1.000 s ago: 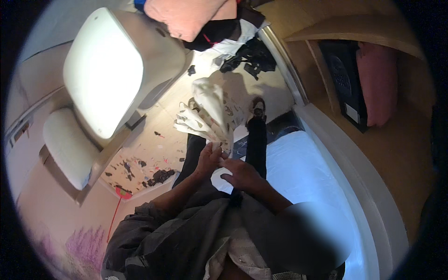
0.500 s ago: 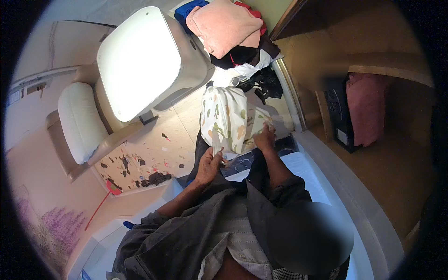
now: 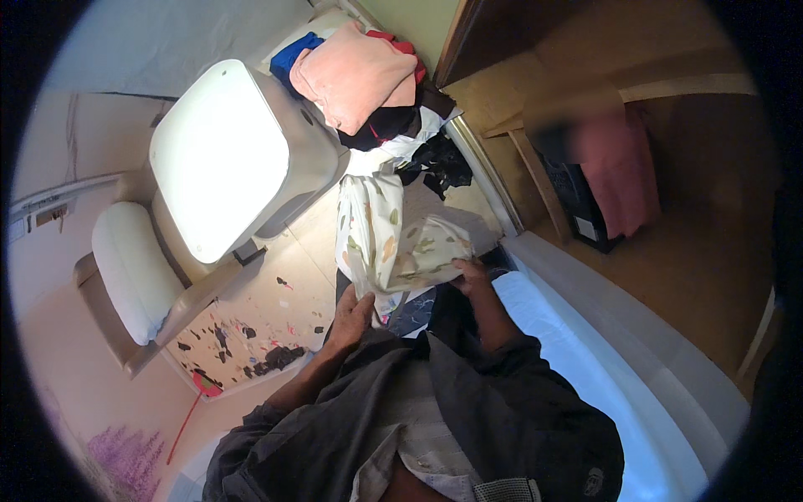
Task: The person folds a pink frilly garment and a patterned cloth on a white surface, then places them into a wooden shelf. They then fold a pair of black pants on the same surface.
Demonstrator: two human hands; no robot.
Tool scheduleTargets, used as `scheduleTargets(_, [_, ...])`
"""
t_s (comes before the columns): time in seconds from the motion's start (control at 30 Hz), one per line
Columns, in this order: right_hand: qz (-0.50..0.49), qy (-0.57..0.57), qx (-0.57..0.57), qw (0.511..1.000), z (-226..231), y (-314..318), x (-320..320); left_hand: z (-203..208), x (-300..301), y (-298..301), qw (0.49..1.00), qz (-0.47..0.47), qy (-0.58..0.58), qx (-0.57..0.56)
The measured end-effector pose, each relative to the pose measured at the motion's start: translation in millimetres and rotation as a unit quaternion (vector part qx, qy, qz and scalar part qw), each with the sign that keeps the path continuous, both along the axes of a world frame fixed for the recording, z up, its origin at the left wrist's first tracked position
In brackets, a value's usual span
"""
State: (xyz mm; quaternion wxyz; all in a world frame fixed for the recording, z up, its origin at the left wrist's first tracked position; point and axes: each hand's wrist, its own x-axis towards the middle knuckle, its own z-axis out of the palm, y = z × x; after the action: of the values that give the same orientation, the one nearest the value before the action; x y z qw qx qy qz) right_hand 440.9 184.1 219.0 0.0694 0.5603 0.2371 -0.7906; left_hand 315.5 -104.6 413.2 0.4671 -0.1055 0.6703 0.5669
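Observation:
A cream cloth [image 3: 372, 222] printed with green and brown leaf-like patches hangs in front of me, held up between my two hands. My left hand [image 3: 353, 318] is closed on its near left edge, thumb up. At the right corner, my right hand [image 3: 472, 274] pinches the fabric. The cloth is spread between them along its near edge, with loose folds dropping away on the left. Whether it is a garment or a plain piece of fabric I cannot tell. Below it shows a dark marbled surface [image 3: 411, 314].
A large white-topped box-like stand [image 3: 219, 155] is at the left, with a white cushion [image 3: 134, 268] beside it. Beyond lie a peach folded cloth [image 3: 355, 75] on piled clothes and some black fabric [image 3: 443, 166]. A wooden cabinet [image 3: 703, 234] holds a pink cloth [image 3: 615, 180]. A red swatter [image 3: 205, 385] is at left.
The cloth's right part has been drawn out wider and flatter between my hands. My hands hold the same edges, slightly lower in view. The view has shifted, moving the surroundings left and down.

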Motion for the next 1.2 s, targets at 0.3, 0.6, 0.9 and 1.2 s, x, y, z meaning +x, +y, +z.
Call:
scheduleTargets(0.3, [0.174,0.166,0.075,0.968,39,-18,-42,-61,-15,-104,0.918,-0.068,0.322,-0.219])
scheduleTargets(0.6, [0.389,0.172,0.078,0.902,93,-66,-69,-209,-13,-101,0.929,0.27,-0.251,0.011])
scheduleTargets(0.9, [0.447,0.289,0.189,0.825,119,-93,-75,-162,-15,-57,0.965,0.098,-0.233,0.068])
scheduleTargets(1.2, [0.332,0.213,0.327,0.859,93,-65,-26,-153,-1,-48,0.924,0.228,-0.28,0.128])
